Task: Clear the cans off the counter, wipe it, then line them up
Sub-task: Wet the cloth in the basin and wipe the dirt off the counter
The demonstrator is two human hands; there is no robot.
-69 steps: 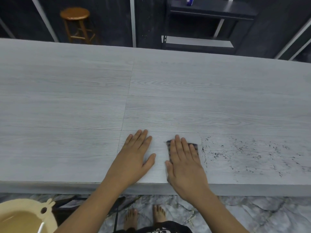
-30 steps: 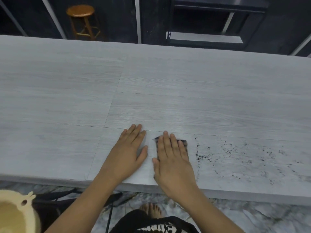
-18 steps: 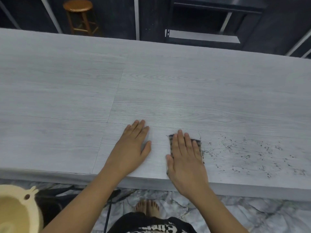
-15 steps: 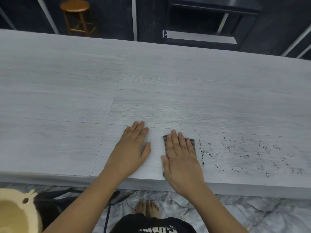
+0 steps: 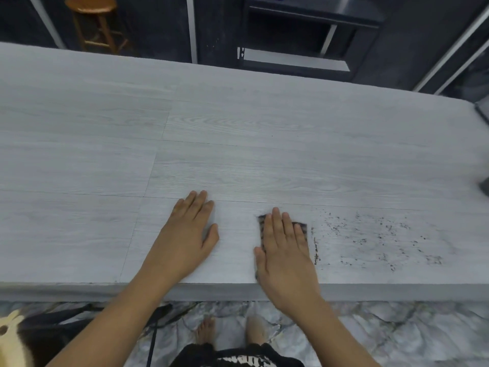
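Two hands lie flat by the desk's (image 5: 238, 160) near edge: left grip (image 5: 185, 239) spread bare, right grip (image 5: 284, 250) spread atop a cloth (image 5: 301, 229). Dark crumbs (image 5: 370, 239) dot the near-right stretch; the far side lies open.

We see both our forearms bare to the lower edge of the view, with no sleeve showing on either. Our left hand (image 5: 185, 242) and right hand (image 5: 284, 254) carry no glove, ring or watch. Below, our feet (image 5: 230, 331) are bare. We wear a black garment (image 5: 232, 356) with a white print across it, blurred, possibly lettering.
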